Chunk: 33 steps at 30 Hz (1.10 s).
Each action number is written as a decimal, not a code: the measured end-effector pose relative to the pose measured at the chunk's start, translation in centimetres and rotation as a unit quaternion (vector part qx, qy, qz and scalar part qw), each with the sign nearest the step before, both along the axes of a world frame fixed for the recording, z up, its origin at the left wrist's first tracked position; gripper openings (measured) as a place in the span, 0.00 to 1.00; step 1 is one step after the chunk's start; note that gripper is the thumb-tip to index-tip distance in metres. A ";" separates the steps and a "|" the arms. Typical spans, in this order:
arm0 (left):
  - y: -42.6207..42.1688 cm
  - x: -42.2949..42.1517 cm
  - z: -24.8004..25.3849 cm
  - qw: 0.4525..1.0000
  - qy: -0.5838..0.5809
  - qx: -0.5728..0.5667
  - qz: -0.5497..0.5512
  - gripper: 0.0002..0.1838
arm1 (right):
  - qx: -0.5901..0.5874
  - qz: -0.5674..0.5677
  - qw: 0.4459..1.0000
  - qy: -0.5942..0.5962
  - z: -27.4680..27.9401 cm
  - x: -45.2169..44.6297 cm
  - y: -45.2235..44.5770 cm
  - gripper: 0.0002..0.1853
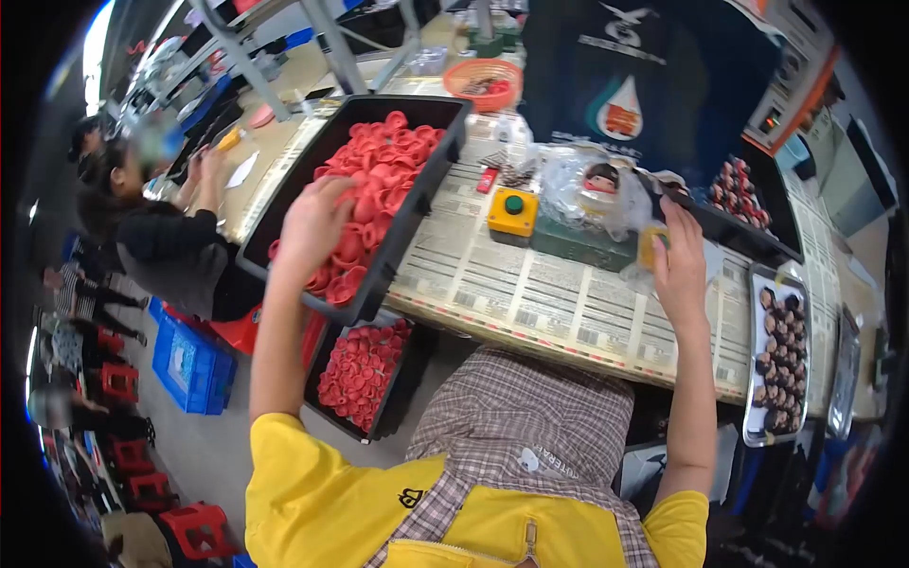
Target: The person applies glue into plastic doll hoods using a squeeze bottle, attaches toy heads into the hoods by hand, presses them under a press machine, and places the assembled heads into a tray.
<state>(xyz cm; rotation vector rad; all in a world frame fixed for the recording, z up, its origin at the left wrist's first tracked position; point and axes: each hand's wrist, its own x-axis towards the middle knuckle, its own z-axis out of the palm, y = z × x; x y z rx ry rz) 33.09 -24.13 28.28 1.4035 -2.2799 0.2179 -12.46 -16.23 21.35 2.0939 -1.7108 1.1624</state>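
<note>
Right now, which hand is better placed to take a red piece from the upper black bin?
Probably the left: the left hand is at the red pieces in the upper black bin, while the right hand is beyond the yellow button box.

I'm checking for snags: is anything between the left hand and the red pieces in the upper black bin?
Nothing visible is. The left hand is over the open black bin, right at the red pieces, with no lid between. I cannot tell whether its fingertips touch them.
</note>
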 end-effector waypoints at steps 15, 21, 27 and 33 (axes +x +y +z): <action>-6.9 6.8 -6.1 0.998 -0.032 0.024 0.039 0.12 | -0.007 -0.035 0.999 -0.040 -3.6 -2.9 5.0 0.23; 1.4 -3.1 -2.2 0.966 0.236 0.101 -0.017 0.10 | -0.016 -0.070 0.996 0.054 -5.1 -1.7 2.0 0.22; 7.1 -14.9 -6.6 0.847 0.436 0.266 -0.147 0.26 | 0.021 -0.039 0.997 -0.061 -4.7 -1.7 3.8 0.23; 9.8 -21.1 -10.7 0.787 0.449 0.382 -0.182 0.24 | -0.124 0.034 0.969 -0.213 12.4 -6.7 15.6 0.22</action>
